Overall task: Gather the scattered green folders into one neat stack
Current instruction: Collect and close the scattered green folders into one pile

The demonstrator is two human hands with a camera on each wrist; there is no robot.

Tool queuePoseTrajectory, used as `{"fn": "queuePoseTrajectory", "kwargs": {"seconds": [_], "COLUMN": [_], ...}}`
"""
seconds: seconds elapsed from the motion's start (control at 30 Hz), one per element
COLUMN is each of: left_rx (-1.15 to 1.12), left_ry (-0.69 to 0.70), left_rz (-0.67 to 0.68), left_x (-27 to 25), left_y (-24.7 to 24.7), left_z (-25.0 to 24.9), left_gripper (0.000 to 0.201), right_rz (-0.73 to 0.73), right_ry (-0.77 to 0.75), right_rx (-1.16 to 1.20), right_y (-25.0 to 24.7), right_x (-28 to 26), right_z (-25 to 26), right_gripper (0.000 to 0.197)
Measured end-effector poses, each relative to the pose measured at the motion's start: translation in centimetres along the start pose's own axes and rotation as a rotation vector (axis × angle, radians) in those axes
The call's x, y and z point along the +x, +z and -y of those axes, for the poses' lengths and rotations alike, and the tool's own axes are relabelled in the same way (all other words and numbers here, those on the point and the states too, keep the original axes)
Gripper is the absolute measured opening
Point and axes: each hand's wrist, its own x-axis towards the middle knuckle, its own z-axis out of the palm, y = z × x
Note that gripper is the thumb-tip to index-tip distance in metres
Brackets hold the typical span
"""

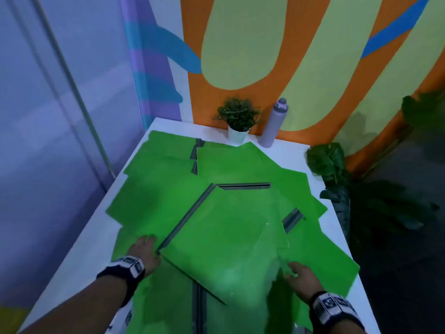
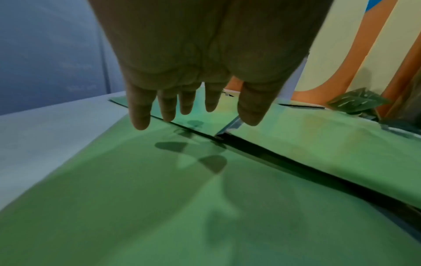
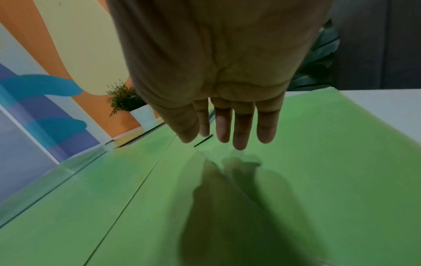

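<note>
Several green folders (image 1: 224, 227) with grey spines lie scattered and overlapping over most of the white table (image 1: 79, 239). The topmost one sits tilted at the near middle. My left hand (image 1: 147, 247) hovers at that folder's left corner, fingers (image 2: 139, 115) straight and spread just above the green sheets (image 2: 159, 198). My right hand (image 1: 298, 273) is at its right side, near the lower right corner, fingers (image 3: 241, 129) straight and pointing down over a folder (image 3: 318, 162). Neither hand holds anything.
A small potted plant (image 1: 238, 119) in a white pot and a lilac bottle (image 1: 274, 121) stand at the table's far edge against the painted wall. Large dark leaves (image 1: 330, 165) reach in at the table's right edge. A glass partition runs along the left.
</note>
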Motion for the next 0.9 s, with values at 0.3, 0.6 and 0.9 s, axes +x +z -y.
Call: {"fn": "queuePoseTrajectory", "kwargs": {"seconds": [0.3, 0.6, 0.9], "left_rx": [0.080, 0.188, 0.112], "left_ry": [-0.051, -0.069, -0.171], "left_rz": [-0.033, -0.021, -0.009], "left_x": [3.1, 3.5, 3.0], "left_y": [1.5, 3.3, 2.9], "left_z": [-3.2, -4.1, -3.5], "left_gripper": [0.039, 0.066, 0.048], "right_rz": [0.054, 0.083, 0.119], "right_ry": [0.142, 0.162, 0.030], "right_rx": [-0.075, 0.185, 0.252], "right_y": [1.5, 3.2, 3.7], "right_x": [0.9, 1.3, -0.9], "right_z": [2.5, 3.5, 4.6], "right_gripper": [0.033, 0.019, 0.028]}}
